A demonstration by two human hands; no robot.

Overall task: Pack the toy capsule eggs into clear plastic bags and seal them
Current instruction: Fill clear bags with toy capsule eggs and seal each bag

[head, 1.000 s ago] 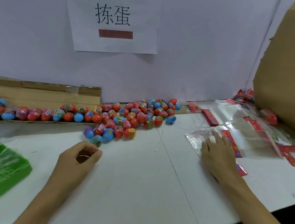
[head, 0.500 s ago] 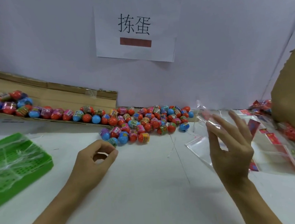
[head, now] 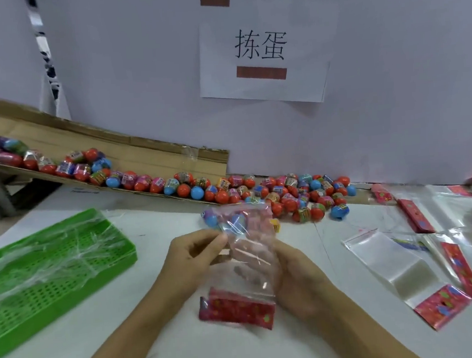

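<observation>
— What are the hands doing?

— Both hold one clear plastic bag (head: 246, 251) upright above the near middle of the white table (head: 163, 351). The left hand (head: 190, 261) pinches the bag's left edge between thumb and fingertips. The right hand (head: 299, 275) lies behind the bag on its right side, with its fingers seen only blurred through the film, curled against it.

— Which way up is the bag?

— Its red printed header card (head: 238, 310) hangs at the near, lower end (the far end points at the wall).

— And the eggs?

— The toy capsule eggs (head: 301, 193), mostly red and blue, lie heaped at the far edge of the table by the wall, and a row of them runs left along a cardboard strip (head: 142, 155). Whether any sit inside the held bag I cannot tell; colours show through it.

— Anything else?

— A green perforated tray (head: 49, 267) on the left, spare bags (head: 399, 262) with red headers spread on the right, and a paper sign (head: 264, 49) on the wall.
</observation>
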